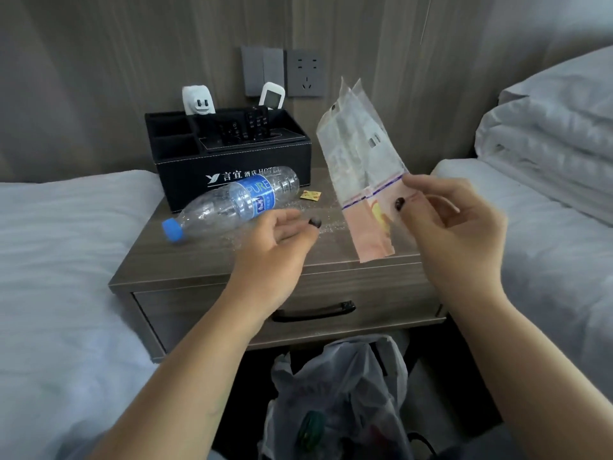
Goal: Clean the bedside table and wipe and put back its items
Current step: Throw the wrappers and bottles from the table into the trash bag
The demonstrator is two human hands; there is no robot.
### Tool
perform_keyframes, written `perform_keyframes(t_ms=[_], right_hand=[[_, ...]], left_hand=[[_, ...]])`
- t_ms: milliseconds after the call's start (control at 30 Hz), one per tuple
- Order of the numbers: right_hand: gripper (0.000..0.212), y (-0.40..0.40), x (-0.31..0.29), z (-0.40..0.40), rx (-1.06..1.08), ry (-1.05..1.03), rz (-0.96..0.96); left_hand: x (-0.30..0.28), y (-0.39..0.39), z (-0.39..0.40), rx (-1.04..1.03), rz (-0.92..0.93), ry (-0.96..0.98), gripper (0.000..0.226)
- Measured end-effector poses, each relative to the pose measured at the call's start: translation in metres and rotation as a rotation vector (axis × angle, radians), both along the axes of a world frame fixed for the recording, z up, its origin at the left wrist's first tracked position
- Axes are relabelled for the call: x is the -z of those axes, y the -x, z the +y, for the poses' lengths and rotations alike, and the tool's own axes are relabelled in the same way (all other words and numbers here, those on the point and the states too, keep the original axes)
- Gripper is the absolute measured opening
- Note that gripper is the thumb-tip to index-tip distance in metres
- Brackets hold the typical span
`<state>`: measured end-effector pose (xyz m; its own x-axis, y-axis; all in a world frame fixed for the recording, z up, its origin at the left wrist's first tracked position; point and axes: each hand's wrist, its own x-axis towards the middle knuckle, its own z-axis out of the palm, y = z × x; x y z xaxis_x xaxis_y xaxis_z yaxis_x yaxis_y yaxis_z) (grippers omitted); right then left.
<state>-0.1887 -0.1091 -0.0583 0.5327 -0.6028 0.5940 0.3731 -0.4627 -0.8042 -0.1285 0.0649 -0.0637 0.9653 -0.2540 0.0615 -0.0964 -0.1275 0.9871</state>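
My right hand point(454, 224) pinches an empty clear plastic wrapper point(360, 161) with an orange bottom, holding it up over the right side of the wooden bedside table point(205, 260). My left hand point(278, 240) hovers above the tabletop with fingers loosely curled, holding nothing, just right of an empty plastic water bottle point(232, 200) that lies on its side with a blue cap. Behind the bottle stands a black hotel organiser box point(232, 151) with remotes and a white charger. A small yellow scrap point(310, 195) and crumbs lie on the tabletop.
Beds with white linen flank the table on the left point(66, 260) and right point(547, 227). A plastic rubbish bag point(341, 393) sits open on the floor below the drawer point(298, 313). Wall switches and a socket point(305, 73) are behind the box.
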Motion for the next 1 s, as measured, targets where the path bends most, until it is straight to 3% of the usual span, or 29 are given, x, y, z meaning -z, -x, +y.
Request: perform_keyframes(t_ms=[200,333,400,500,567,667,800,1000], right_hand=[[0.026,0.024,0.011,0.011,-0.319,-0.286,0.031],[0.031,0.036,0.025,0.011,-0.503,-0.379,0.165],[0.027,0.041,0.033,0.005,-0.568,-0.311,0.406],[0.012,0.044,0.05,-0.005,-0.553,-0.001,0.946],[0.015,0.043,0.059,-0.007,-0.463,0.153,1.094],[0.034,0.037,0.054,-0.005,-0.364,0.15,0.971],[0.016,0.031,0.032,-0.002,-0.451,-0.027,0.632],[0.012,0.024,0.019,0.002,-0.52,-0.04,0.463]], left_hand=[[0.005,-0.001,-0.004,0.03,0.148,0.206,0.052],[0.006,0.0,0.005,0.023,-0.001,0.151,0.017],[0.01,-0.002,0.014,0.025,-0.109,-0.008,0.015],[0.02,-0.004,0.028,0.078,-0.142,-0.216,0.012],[0.027,-0.005,0.03,0.105,-0.1,-0.306,0.013],[0.03,-0.002,0.026,0.173,-0.062,-0.34,0.013],[0.029,0.004,0.02,0.26,-0.044,-0.282,0.011],[0.019,0.012,0.015,0.217,-0.08,-0.089,0.027]])
